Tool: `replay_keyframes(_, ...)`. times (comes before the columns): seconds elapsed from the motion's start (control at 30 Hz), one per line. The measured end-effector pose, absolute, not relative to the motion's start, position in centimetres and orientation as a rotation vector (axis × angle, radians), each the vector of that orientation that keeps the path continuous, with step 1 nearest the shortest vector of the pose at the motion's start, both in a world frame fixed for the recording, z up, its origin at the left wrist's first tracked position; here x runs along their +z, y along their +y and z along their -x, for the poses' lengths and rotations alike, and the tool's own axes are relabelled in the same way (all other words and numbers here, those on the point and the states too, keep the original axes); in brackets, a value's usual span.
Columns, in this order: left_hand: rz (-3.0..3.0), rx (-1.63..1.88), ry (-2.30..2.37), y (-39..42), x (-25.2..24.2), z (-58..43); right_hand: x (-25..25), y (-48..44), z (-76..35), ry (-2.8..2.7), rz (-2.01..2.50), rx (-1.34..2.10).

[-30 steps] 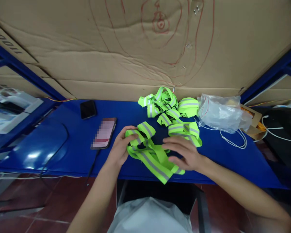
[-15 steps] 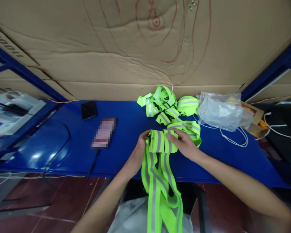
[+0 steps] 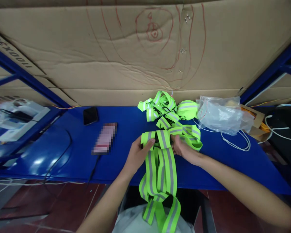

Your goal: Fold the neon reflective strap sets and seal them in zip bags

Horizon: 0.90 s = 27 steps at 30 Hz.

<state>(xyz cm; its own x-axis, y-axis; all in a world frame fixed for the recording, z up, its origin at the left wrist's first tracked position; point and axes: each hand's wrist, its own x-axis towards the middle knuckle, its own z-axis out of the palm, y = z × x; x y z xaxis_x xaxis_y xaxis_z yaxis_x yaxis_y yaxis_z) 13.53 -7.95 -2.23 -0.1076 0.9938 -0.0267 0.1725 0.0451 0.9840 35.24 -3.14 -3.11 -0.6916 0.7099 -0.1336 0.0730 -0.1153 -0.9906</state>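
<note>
A neon green reflective strap vest (image 3: 160,168) with grey stripes hangs from both my hands over the front edge of the blue table (image 3: 126,155). My left hand (image 3: 137,155) pinches its top left corner, fingers closed on the band. My right hand (image 3: 183,149) grips the top right corner. The lower loops dangle down to a pale plastic bag (image 3: 133,221) below the table edge. Behind my hands lies a heap of more green reflective straps (image 3: 171,113).
A phone with a lit screen (image 3: 104,138) and a dark phone (image 3: 90,115) lie to the left. A crumpled clear plastic bag (image 3: 221,115), white cable (image 3: 235,142) and an open carton (image 3: 253,124) sit right. A cardboard wall (image 3: 135,55) backs the table.
A second ago the strap lay bunched on the table under my hands. I lifted it by its top, and it now hangs spread out and straighter over the edge.
</note>
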Motion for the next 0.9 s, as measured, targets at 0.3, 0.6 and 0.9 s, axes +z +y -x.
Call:
replay_keyframes(0.3, -0.811, 1.029, 1.204, -8.7, -2.9, -14.1, -4.1, -3.7, -35.6, -2.208, 0.664, 0.771)
replay_keyframes(0.6, -1.589, 1.012, 1.286, -9.2, -2.7, -12.5, -2.0, -3.4, -35.1, -1.309, 1.048, 1.845)
replay_keyframes(0.9, -1.352, 1.04, 1.373, -8.4, -2.9, -12.8, -3.2, -2.8, -35.8, -1.848, 0.861, 1.44)
